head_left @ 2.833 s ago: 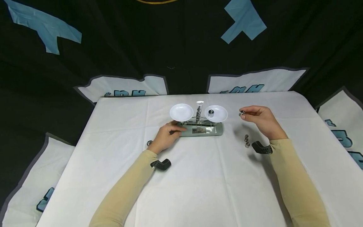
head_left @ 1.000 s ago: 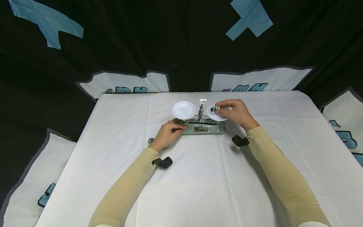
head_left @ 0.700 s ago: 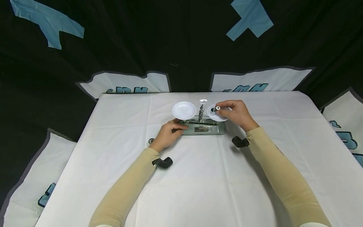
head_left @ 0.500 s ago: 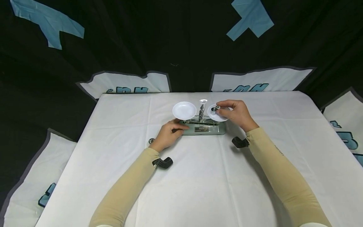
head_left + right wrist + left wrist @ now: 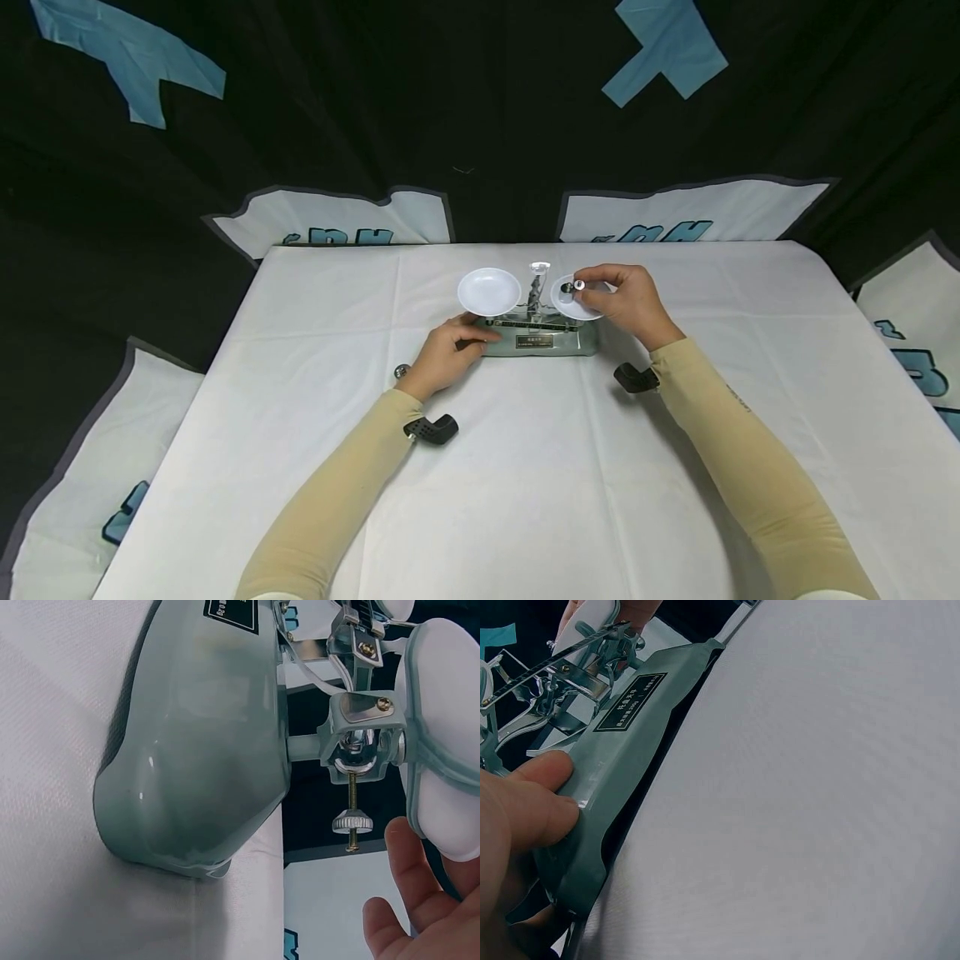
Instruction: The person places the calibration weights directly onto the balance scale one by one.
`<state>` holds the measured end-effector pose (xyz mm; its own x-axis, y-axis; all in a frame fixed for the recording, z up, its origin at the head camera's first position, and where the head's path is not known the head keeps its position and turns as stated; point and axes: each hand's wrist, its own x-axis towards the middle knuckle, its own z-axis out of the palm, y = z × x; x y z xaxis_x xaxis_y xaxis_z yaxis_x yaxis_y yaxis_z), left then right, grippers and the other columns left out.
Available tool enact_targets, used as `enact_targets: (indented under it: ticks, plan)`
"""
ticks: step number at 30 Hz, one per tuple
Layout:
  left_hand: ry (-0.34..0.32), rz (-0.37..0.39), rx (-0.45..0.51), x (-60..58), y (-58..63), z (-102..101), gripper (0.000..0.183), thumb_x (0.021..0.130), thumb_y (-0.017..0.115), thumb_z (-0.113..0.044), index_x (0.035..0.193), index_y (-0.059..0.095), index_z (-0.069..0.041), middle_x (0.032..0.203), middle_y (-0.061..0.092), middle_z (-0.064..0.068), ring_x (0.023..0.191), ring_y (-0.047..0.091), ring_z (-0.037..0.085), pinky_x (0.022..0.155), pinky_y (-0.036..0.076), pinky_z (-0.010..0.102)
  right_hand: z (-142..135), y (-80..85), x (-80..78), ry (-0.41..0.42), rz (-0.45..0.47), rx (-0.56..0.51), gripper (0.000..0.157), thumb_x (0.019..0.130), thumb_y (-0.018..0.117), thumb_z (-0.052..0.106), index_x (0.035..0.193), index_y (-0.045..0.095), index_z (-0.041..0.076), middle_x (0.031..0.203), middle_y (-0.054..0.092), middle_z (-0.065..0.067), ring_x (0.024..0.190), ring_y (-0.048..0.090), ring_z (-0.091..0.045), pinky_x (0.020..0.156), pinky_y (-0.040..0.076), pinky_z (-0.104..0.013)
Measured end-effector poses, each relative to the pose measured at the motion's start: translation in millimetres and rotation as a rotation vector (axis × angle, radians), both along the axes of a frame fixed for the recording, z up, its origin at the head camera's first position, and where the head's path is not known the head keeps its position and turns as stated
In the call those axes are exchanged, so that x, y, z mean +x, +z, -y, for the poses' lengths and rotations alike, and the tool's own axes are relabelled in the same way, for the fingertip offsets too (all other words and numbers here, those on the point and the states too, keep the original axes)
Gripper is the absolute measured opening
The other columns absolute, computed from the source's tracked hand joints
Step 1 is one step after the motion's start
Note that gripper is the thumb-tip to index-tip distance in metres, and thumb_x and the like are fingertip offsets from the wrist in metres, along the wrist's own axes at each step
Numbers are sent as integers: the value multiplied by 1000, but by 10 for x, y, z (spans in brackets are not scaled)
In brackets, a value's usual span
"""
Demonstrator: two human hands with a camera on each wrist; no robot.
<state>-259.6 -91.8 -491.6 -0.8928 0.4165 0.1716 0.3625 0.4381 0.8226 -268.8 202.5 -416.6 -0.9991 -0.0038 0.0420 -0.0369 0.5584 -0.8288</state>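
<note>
Pinching a weight [image 5: 580, 285] between fingertips [image 5: 584, 273], right of centre, is the right hand [image 5: 628, 305]; the left hand [image 5: 444, 357] grips the scale [image 5: 536, 342].

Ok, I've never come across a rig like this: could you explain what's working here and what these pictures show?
No machine here: someone works bare-handed. The wide picture comes from a camera worn on the head, looking forward and down; each close one from a camera on one wrist. On the white-covered table stands a balance scale with a left pan and a right pan, both white. The left hand grips one end of the green base. The right hand pinches a small metal weight at the right pan, beside another weight. Near the left hand sits a shiny object, too small to identify.
</note>
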Motion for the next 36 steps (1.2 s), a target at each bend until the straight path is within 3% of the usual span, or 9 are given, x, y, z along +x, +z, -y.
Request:
enact_targets:
  ticks: [9,15,24,29,36]
  plan:
    - [-3,-12,-8,-9,14,-2,22,93,63,-5,108,79,-6,148,57,18,150,40,36,125,31,51,-8,-12,-16,16,-31,-9,30,88,72,3,118,74,-1,129,70,-20,135,55,-35,118,42,-52]
    - [-1,-7,-7,-12,20,0,23,93,63,-4,108,80,-6,147,59,18,150,40,35,125,32,50,-16,-13,-21,16,-22,-25,30,89,72,3,118,74,-1,129,70,-19,136,55,-34,115,45,-50]
    - [-6,10,-13,20,23,-12,23,93,63,-5,109,79,-6,151,54,20,150,39,37,125,32,52,-31,11,5,7,12,8,31,89,72,6,120,74,1,132,69,-17,141,51,-36,120,39,-53]
    - [7,4,-20,31,38,-14,23,93,64,-6,109,80,-8,151,54,19,150,40,36,125,31,52,-70,50,36,44,-69,-25,29,90,71,5,118,73,-2,130,69,-21,135,56,-36,120,40,-53]
    - [10,14,-9,26,30,-4,23,93,63,-6,109,79,-7,151,55,17,151,39,34,127,30,50,-219,173,153,-30,-131,-65,31,94,69,11,122,72,0,124,73,-18,116,65,-10,118,42,-49]
